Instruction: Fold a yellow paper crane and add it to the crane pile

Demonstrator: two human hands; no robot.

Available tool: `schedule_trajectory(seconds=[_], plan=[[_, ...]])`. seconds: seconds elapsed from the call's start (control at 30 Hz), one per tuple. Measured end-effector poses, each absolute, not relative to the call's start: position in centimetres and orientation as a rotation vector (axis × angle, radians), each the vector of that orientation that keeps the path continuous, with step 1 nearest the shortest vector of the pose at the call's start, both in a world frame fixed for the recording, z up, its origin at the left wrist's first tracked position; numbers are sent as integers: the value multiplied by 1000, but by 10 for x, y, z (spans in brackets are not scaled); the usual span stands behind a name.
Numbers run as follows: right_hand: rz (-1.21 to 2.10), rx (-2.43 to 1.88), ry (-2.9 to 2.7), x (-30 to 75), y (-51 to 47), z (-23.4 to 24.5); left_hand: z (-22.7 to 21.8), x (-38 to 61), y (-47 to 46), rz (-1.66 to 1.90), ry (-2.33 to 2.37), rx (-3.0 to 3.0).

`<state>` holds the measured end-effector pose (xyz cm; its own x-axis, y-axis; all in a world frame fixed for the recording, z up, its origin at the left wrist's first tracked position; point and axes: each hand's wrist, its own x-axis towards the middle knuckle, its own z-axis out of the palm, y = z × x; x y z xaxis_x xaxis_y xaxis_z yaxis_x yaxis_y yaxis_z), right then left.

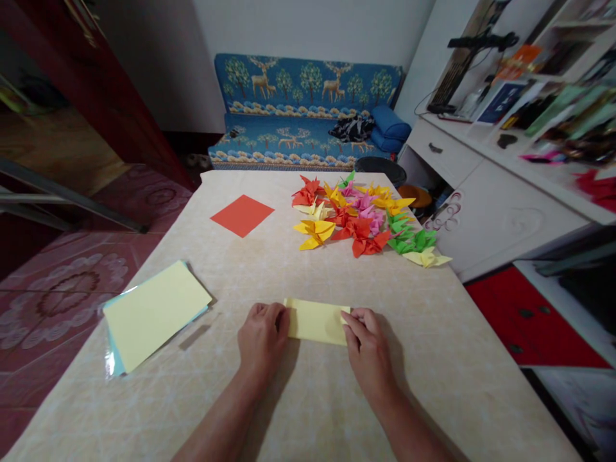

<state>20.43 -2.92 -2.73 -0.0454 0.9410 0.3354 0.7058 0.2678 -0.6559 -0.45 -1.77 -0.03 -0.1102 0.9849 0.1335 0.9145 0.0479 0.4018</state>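
Note:
A pale yellow sheet of paper (317,322), folded into a long rectangle, lies near the middle of the table. My left hand (264,333) grips its left end, with the fingers curled and pressed together. At the other end, my right hand (366,340) pinches the right edge between thumb and fingers. The fold runs along the side away from me, and some of the paper under my fingertips is hidden.
To the left lies a stack of pale yellow paper (156,314) on a clear wrapper. A red paper square (243,215) sits farther back. Several folded paper cranes (356,231) in mixed colours cover the far right of the table (231,269). Beyond stands a blue sofa (289,125).

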Motion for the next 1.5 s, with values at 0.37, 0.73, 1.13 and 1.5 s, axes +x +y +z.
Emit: schedule_trajectory(seconds=[0.37, 0.73, 1.13, 1.5], plan=[[372, -1480, -1805, 203, -28, -24, 4, -1, -18, 517, 2215, 2010], [395, -1505, -1812, 203, -28, -27, 3, 0, -18, 473, 2231, 2060], [386, -1528, -1791, 202, -29, -25, 4, 1, -18, 472, 2252, 2059], [380, -1542, -1759, 200, -30, -25, 2, -1, -17, 490, 2224, 2081]])
